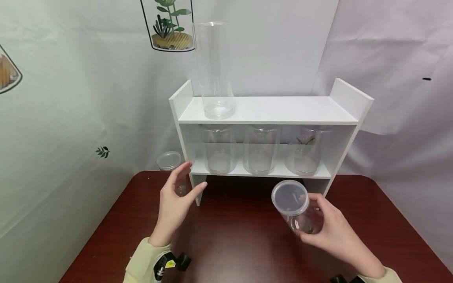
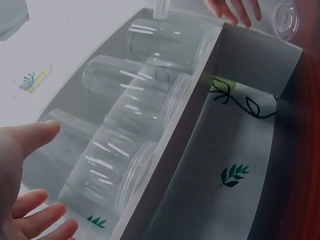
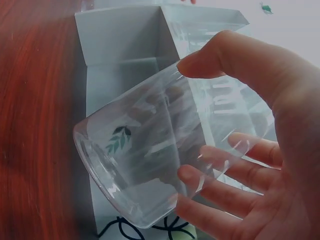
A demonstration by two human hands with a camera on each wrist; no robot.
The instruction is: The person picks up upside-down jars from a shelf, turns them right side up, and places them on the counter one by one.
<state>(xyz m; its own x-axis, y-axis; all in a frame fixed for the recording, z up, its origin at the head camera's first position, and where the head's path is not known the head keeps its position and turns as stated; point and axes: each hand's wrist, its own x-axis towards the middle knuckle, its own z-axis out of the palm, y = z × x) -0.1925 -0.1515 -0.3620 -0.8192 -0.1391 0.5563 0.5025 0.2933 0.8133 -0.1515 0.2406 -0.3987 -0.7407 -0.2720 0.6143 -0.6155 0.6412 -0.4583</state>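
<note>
My right hand [image 1: 332, 232] grips a clear plastic jar [image 1: 304, 222] with a translucent lid [image 1: 290, 197], tilted above the table in front of the shelf. In the right wrist view, the thumb lies on one side of that jar [image 3: 145, 155] and the fingers on the other. My left hand [image 1: 173, 208] holds nothing; its thumb and fingers are spread apart by the shelf's left side. Just behind it stands another clear jar [image 1: 169, 160], partly hidden by the fingers. The left wrist view shows the left hand [image 2: 25, 185] beside the shelved jars.
A white two-tier shelf [image 1: 276, 110] stands on the dark red table [image 1: 233, 243]. Its lower tier holds three clear jars, including a middle jar [image 1: 261, 151]. A tall clear cylinder [image 1: 214, 67] rises at the top tier's left. Printed cloth [image 1: 88, 98] hangs behind.
</note>
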